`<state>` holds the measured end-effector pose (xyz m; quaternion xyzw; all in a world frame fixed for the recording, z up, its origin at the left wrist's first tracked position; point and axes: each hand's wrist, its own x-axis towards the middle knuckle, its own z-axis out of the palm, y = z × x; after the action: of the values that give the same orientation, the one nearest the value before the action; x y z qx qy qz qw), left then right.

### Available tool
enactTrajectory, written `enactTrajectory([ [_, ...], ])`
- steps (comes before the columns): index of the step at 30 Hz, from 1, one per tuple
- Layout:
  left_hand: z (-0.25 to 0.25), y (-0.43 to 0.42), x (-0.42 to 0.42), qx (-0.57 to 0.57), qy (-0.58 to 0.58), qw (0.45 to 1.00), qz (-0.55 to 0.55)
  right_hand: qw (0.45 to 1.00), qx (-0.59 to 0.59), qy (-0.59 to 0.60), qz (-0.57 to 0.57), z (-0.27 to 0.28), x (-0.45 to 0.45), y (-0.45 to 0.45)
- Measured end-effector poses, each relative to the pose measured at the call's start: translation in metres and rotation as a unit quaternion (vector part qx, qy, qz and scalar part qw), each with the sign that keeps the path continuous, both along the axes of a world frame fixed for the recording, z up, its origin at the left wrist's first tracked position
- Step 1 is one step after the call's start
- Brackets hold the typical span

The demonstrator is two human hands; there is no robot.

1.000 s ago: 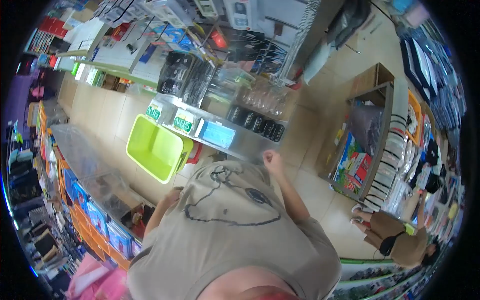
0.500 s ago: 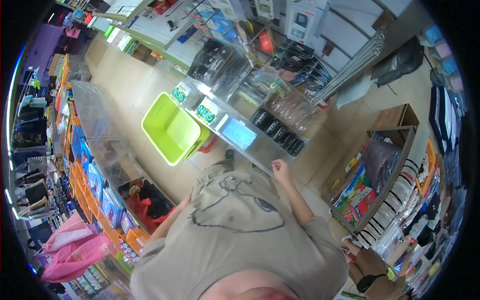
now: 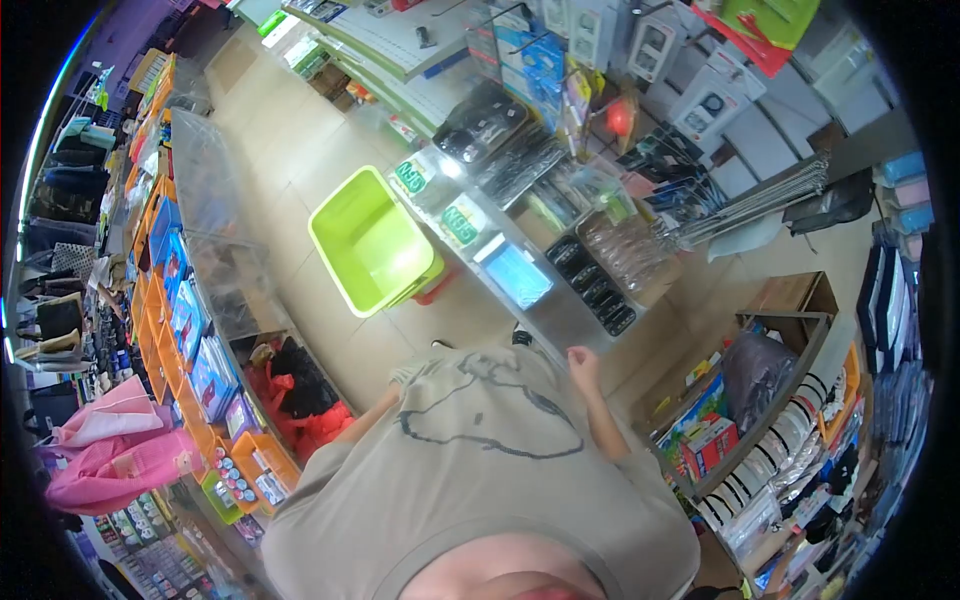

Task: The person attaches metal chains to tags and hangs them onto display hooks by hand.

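My right hand hangs beside my shirt with its fingers curled loosely in, and I see nothing in it. It is nearest to the end of a low metal shelf. On that shelf lie a pack of blue face masks, two N95 packs and a row of black packaged items. My left hand is at my other side, mostly hidden behind my shirt; only my left forearm shows clearly. A lime-green plastic bin stands on the floor ahead.
Orange shelf bins line the left side, with an open box of red and black bags. To the right stands a rack with a red box and hanging goods. Metal hooks jut out ahead right. Tiled floor runs between.
The view has shifted, so the green bin and the shelf now sit further right. More hanging goods show at the top. The person at lower right has mostly left the view.
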<state>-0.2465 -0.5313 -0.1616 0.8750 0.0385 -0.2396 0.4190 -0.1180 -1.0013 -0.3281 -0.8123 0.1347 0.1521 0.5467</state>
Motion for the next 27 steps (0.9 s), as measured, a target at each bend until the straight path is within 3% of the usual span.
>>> enactTrajectory([
  [12,-0.018,0.075,-0.086,0.012,0.016,1.0,0.0,0.997,-0.039,-0.02,0.061,-0.007,-0.011,0.072],
  [18,-0.03,0.11,-0.101,0.009,-0.001,1.0,-0.025,0.997,-0.04,0.037,0.05,0.022,-0.029,0.123],
  [21,-0.036,0.123,-0.1,0.009,-0.012,0.999,-0.041,0.994,-0.078,0.003,0.078,0.043,-0.041,0.151],
  [27,-0.048,0.148,-0.085,0.006,-0.039,0.996,-0.079,0.994,-0.062,0.055,0.07,0.023,-0.071,0.185],
])
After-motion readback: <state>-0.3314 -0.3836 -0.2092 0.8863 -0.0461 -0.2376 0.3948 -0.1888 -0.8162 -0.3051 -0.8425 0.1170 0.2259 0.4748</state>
